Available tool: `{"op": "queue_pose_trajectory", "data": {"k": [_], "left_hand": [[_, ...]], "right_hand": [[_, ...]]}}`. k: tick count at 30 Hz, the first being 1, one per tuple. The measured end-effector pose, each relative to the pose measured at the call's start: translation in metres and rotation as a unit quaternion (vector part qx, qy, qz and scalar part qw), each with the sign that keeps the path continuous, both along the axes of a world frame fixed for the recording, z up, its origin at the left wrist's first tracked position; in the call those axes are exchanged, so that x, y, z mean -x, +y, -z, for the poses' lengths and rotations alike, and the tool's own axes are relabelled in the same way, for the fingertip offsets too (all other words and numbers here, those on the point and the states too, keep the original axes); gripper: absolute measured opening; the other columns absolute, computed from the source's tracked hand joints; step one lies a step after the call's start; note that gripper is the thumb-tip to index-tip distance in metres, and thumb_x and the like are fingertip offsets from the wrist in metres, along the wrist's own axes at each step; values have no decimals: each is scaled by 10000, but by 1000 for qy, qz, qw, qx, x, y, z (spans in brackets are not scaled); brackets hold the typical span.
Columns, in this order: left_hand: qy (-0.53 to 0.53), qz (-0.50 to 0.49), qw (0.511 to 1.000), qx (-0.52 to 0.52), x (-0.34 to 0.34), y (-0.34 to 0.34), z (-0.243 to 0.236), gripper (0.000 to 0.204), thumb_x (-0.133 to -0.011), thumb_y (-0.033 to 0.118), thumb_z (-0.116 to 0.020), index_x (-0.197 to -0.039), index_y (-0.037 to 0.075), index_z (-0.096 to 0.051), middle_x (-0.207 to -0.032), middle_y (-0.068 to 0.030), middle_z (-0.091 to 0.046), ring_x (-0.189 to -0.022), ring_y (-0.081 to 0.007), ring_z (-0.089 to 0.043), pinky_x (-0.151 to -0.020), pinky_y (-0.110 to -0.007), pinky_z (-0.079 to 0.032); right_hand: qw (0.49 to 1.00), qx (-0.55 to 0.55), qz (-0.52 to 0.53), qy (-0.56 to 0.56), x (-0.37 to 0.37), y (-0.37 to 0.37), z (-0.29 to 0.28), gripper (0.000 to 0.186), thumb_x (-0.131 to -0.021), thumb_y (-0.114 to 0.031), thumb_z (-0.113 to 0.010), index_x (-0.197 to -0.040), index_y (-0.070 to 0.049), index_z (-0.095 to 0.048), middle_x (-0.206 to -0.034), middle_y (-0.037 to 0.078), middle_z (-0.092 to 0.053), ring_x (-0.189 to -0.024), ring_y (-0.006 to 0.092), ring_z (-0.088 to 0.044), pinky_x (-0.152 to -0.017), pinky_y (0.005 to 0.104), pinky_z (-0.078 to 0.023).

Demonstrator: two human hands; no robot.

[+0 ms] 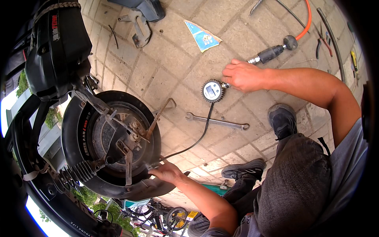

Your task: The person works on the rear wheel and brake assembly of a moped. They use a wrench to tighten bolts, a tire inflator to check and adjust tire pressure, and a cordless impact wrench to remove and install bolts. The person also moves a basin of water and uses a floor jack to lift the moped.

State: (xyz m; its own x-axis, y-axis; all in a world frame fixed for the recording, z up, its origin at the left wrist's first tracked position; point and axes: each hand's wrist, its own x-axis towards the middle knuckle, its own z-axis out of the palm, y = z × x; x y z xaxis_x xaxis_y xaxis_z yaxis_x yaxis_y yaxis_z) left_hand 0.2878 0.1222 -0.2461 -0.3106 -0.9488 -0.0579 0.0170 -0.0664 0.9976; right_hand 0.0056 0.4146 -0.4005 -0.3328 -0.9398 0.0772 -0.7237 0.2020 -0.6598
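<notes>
My right hand [244, 75] is closed around the grip of a tire inflator, whose round digital gauge [213, 91] with a ridged black rim sticks out past my fingers. From the gauge a thin black hose [197, 143] curves down to my left hand [166, 172]. My left hand is closed at the hose's end, at the lower right of a scooter wheel with a black tire [71, 134]. Fingers hide most of the fitting there, and I cannot tell whether it sits on the valve. Behind my right hand, a black coupling [271, 54] joins an orange air hose [307, 19].
A combination wrench [217, 121] lies on the paving between wheel and shoes. Farther off are a torn blue card [202, 36], a metal bracket [140, 29], pliers [324, 42] and a yellow-handled tool [354, 61]. The scooter's shock absorber [79, 172] rises beside the wheel. Bicycles [175, 218] stand behind.
</notes>
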Motion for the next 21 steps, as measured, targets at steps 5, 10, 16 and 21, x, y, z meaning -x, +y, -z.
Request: {"op": "queue_pose_trajectory", "data": {"k": [5,10,16,21], "left_hand": [[3,-4,1000,1,-1,-2,1,696,-833,528,-603,-1347,97,-417,-1347,-44,-468,-1190,-193,-447,-1032,-382,-349],[10,-6,1000,-7,-3,-2,1,690,-819,519,-627,-1337,106,-432,-1336,-37,-475,-1179,-188,-451,-1015,-376,-358],[9,3,1000,-6,0,0,1,697,-815,525,-629,-1342,116,-425,-1333,-31,-472,-1171,-188,-450,-1001,-368,-365],[2,6,1000,5,-4,-3,2,694,-823,536,-613,-1338,110,-428,-1334,-32,-473,-1173,-190,-449,-1001,-368,-366]], "right_hand": [[1000,1,-1,0,-1,0,1,144,-732,-88,-575,-868,-59,-611,-843,46,-536,-904,203,-534,-809,342,-357],[1000,6,2,3,-1,-1,1,133,-728,-88,-575,-855,-61,-607,-838,44,-534,-901,202,-534,-806,341,-357],[1000,1,-1,12,0,0,0,141,-715,-91,-579,-850,-61,-607,-824,39,-534,-896,196,-536,-796,337,-357],[1000,10,-1,13,-1,-1,1,133,-713,-87,-578,-840,-60,-602,-819,37,-533,-891,194,-537,-788,335,-357]]}}
